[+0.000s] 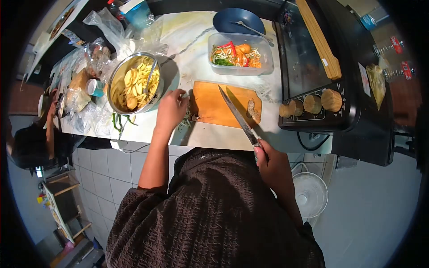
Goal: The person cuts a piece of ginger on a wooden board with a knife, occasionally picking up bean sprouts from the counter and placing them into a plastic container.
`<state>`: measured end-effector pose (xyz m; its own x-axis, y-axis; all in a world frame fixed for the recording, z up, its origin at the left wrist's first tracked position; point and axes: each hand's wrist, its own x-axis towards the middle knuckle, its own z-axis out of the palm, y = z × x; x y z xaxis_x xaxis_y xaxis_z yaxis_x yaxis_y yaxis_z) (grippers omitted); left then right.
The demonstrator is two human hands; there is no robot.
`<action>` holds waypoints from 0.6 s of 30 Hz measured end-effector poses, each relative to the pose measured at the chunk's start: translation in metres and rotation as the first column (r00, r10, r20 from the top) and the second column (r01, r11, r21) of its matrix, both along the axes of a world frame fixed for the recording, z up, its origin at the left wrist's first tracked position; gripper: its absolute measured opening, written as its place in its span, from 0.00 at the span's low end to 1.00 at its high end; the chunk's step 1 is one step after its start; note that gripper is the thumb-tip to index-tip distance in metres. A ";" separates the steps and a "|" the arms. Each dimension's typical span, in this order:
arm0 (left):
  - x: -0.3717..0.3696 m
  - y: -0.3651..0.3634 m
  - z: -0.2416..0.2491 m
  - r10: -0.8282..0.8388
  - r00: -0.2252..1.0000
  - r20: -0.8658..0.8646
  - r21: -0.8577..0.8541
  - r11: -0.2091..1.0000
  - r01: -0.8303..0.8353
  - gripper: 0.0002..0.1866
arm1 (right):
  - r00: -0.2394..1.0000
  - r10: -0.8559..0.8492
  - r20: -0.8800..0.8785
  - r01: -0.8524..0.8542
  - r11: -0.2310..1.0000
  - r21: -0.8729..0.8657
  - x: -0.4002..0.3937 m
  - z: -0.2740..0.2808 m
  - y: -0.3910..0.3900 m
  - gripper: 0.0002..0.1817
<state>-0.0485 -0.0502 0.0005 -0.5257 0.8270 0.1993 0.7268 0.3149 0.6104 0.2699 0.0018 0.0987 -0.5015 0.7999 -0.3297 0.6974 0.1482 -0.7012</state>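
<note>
My right hand [267, 160] is wrapped round the handle of a long knife [237, 115], whose blade slants up and left over a wooden cutting board [212, 102]. Dark scraps lie at the board's right end. My left hand [172, 109] is beside the board's left edge, fingers bent and apart, with nothing visible in it. Green and dark trimmings [184, 123] lie just right of it. To its left stands a metal pot [115, 102] of sliced yellow food with a spoon in it. Behind the board, a clear plastic container [241, 71] holds sliced vegetables.
A black oven [353, 105] with wooden knobs stands at the right. At the back is a dark blue plate [228, 20] with a fork. Plastic bags [105, 27] and a small tub [95, 87] crowd the left. Another person's arm [50, 134] shows at the far left.
</note>
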 end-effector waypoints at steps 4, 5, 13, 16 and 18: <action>0.006 -0.008 -0.009 0.165 0.986 -0.036 -0.204 0.964 -0.169 0.09 | 0.998 0.061 -0.036 -0.057 0.993 0.101 -0.006 -0.005 0.005 0.15; 0.006 -0.009 -0.011 0.209 0.976 -0.061 -0.226 0.949 -0.217 0.08 | 0.996 0.080 -0.043 -0.074 0.990 0.117 -0.007 -0.005 0.006 0.15; -0.002 -0.007 -0.029 0.219 0.974 -0.055 -0.164 0.960 -0.225 0.08 | 0.990 0.133 -0.045 -0.124 0.978 0.166 -0.009 -0.004 0.011 0.15; -0.002 -0.005 -0.035 0.218 0.976 -0.030 -0.177 0.960 -0.219 0.07 | 0.991 0.131 -0.016 -0.127 0.982 0.137 -0.004 -0.006 0.012 0.14; 0.001 -0.008 -0.033 0.234 0.972 -0.028 -0.175 0.956 -0.235 0.07 | 0.992 0.122 -0.021 -0.117 0.983 0.143 -0.003 -0.004 0.011 0.15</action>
<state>-0.0475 -0.0584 -0.0326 -0.7079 0.7032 0.0662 0.6241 0.5789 0.5248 0.2670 0.0133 0.0951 -0.6042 0.7711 -0.2009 0.6479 0.3286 -0.6872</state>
